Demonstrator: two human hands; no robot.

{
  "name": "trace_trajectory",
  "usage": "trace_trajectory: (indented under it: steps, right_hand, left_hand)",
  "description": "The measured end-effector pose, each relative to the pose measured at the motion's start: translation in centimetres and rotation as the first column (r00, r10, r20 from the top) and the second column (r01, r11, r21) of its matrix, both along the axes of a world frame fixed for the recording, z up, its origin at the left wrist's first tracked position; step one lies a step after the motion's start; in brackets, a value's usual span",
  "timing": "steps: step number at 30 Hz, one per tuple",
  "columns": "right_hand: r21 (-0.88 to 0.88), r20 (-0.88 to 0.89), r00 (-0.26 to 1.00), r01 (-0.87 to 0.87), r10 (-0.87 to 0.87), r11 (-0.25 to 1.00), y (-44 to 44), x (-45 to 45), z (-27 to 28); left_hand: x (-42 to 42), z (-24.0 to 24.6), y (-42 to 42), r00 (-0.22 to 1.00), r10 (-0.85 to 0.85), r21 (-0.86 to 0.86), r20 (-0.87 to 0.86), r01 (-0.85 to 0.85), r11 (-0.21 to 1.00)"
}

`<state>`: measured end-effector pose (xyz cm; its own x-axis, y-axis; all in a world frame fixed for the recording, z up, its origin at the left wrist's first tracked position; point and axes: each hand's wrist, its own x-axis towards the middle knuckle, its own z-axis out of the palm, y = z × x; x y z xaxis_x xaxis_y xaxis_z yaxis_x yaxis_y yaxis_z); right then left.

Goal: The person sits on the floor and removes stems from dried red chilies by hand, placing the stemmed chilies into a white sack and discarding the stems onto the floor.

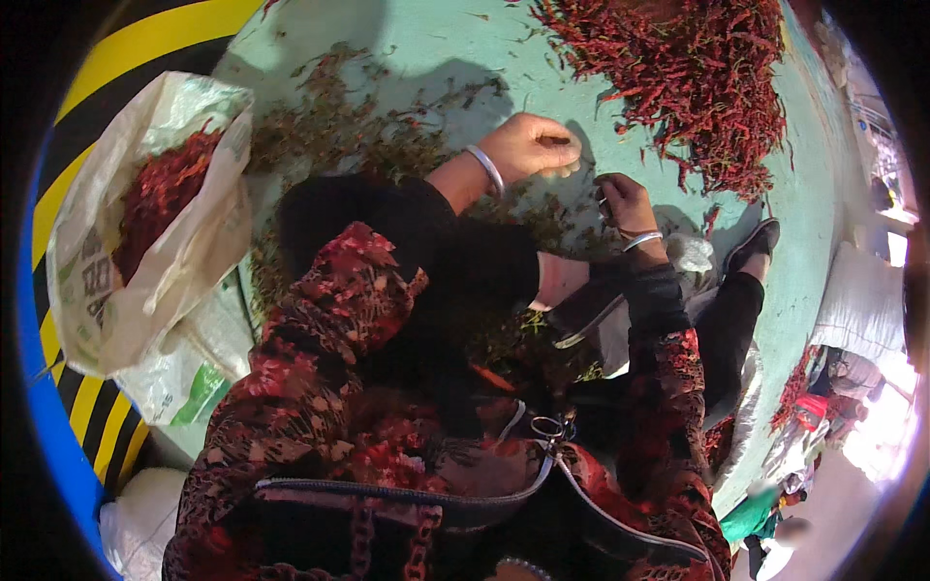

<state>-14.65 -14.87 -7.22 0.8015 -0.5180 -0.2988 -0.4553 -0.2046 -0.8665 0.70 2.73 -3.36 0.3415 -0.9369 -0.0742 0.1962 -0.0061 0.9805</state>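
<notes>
My left hand [534, 149], with a silver bangle at the wrist, is raised over the pale green floor with its fingers curled; whether something small is inside cannot be told. Just right of it and lower, my right hand [626, 202], also with a bangle, has its thumb and fingers pinched together; what lies between them is unclear. A large heap of dried red chili peppers [697, 87] lies beyond my right hand. Green-brown stems and scraps [363, 123] are strewn to the left of my left hand and beneath it.
An open white woven sack [94, 290] with red chilies [163, 196] inside stands at left, by yellow-black stripes [167, 33]. My shoes [752, 243] and legs are between the scraps and the heap. More sacks [861, 305] and a person in green [752, 514] are at far right.
</notes>
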Motion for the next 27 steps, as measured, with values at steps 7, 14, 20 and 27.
trace_trajectory:
  steps: [7,14,20,27]
  right_hand:
    - [-0.686,0.037,0.998,0.059,-0.047,0.725,-8.1,4.6,-4.5]
    - [-0.595,0.073,0.997,0.04,0.005,0.803,-8.7,4.4,-5.9]
    - [-0.336,-0.14,0.951,0.217,-0.276,0.917,-6.7,-3.5,7.4]
    - [-0.554,-0.507,0.787,0.014,-0.351,0.832,-10.7,-34.5,23.5]
  left_hand:
    - [0.6,-5.5,-4.2,0.971,0.159,0.132,0.179,-0.184,0.974]
    - [1.5,-6.1,-4.9,0.983,0.142,0.138,0.118,-0.158,0.978]
    - [1.0,-7.4,-5.2,0.981,0.186,-0.033,0.05,-0.185,0.982]
    - [-0.5,-6.8,-6.4,0.962,0.237,-0.012,0.136,-0.237,0.971]
